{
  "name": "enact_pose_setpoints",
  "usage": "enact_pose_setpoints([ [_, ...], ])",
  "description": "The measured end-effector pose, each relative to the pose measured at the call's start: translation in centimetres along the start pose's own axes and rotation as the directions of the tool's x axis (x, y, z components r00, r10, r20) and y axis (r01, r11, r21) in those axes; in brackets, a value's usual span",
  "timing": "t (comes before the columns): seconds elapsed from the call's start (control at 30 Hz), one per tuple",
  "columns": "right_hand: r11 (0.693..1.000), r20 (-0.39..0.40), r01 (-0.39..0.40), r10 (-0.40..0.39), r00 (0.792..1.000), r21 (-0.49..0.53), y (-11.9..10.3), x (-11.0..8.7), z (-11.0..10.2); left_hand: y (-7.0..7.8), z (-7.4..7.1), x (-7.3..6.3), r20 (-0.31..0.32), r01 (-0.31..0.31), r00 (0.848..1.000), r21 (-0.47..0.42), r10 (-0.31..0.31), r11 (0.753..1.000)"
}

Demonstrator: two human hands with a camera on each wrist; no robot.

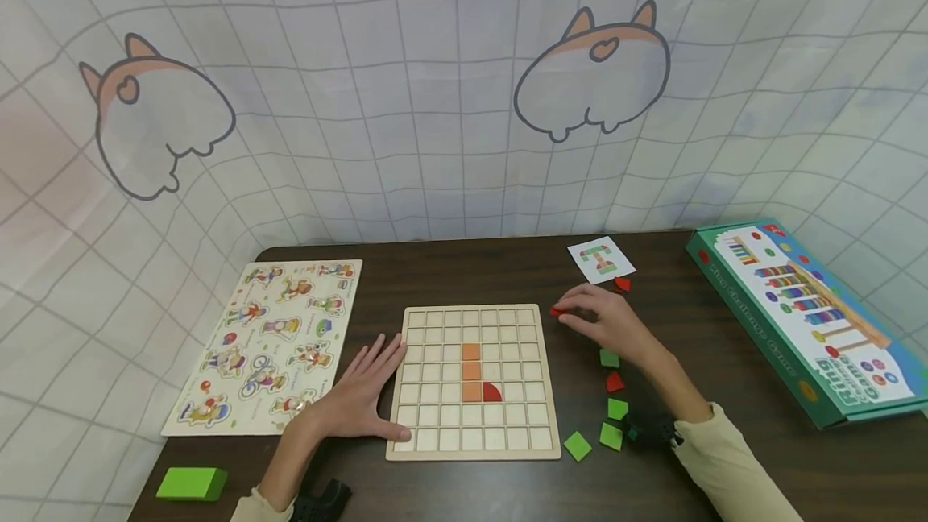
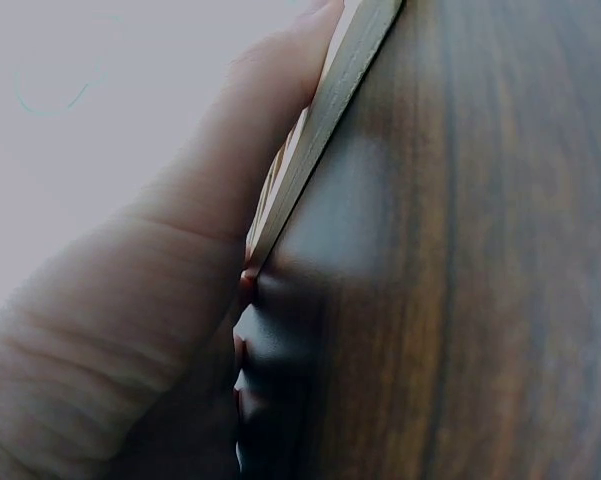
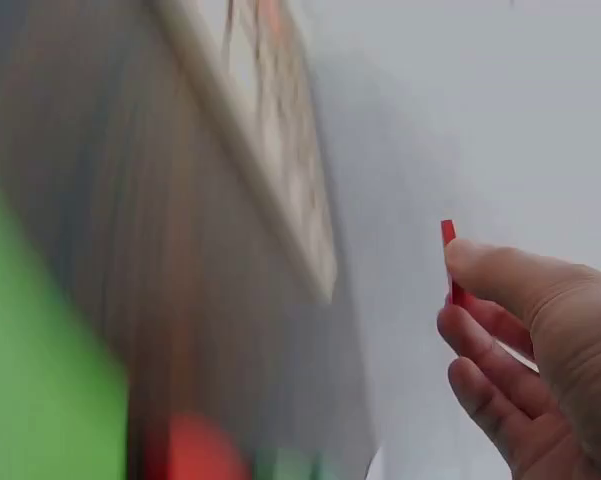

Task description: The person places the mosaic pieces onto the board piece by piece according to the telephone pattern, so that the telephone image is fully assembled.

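Observation:
A wooden grid board (image 1: 451, 442) lies mid-table, with several orange squares (image 1: 471, 371) in one column and a red quarter-circle piece (image 1: 491, 392) beside the lowest. Fingers spread, my left hand (image 1: 358, 397) rests at the board's left edge, the thumb on its lower left corner. My right hand (image 1: 607, 321) pinches a small red piece (image 3: 448, 234) between thumb and fingertips, just off the board's upper right corner. In the head view, that piece's shape is mostly covered by the fingers. Above the right hand lies a pattern card (image 1: 600, 259), a red piece (image 1: 623, 284) at its lower edge.
Several green squares (image 1: 577, 446) and another red piece (image 1: 615, 382) lie right of the board. A teal game box (image 1: 805, 321) occupies the right side. At left are a picture puzzle board (image 1: 268, 345) and a green block (image 1: 192, 483). A patterned curtain (image 1: 464, 143) hangs behind.

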State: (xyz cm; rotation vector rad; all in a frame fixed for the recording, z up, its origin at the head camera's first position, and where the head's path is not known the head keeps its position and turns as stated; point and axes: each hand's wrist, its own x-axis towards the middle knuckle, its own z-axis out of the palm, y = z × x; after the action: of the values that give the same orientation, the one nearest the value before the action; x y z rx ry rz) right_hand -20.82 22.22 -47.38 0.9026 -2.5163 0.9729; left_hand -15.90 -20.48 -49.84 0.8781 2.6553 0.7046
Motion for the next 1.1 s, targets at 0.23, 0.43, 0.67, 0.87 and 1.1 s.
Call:
enact_pose_setpoints([
  [0.23,0.984,0.172,0.107,-0.131,0.976,0.143,-7.8,2.7,4.9,-0.1,-0.2,0.1,0.008,0.02,1.0,0.018,-0.021,1.0],
  [0.43,0.983,0.328,0.127,-0.163,0.93,0.129,-11.6,4.3,7.9,0.1,-0.3,0.2,0.015,0.041,0.999,0.028,-0.042,0.999],
  [0.67,0.985,0.345,0.098,-0.141,0.928,0.14,-12.4,4.6,8.8,0.2,-0.1,0.1,0.013,0.028,1.0,0.025,-0.028,0.999],
  [0.87,0.985,0.336,0.095,-0.138,0.932,0.141,-12.1,4.6,9.1,0.3,-0.1,0.0,0.009,0.026,1.0,0.013,-0.026,1.0],
  [1.1,0.987,0.349,0.062,-0.111,0.93,0.15,-12.0,4.6,9.2,0.1,0.0,0.0,0.017,0.034,0.999,0.019,-0.034,0.999],
])
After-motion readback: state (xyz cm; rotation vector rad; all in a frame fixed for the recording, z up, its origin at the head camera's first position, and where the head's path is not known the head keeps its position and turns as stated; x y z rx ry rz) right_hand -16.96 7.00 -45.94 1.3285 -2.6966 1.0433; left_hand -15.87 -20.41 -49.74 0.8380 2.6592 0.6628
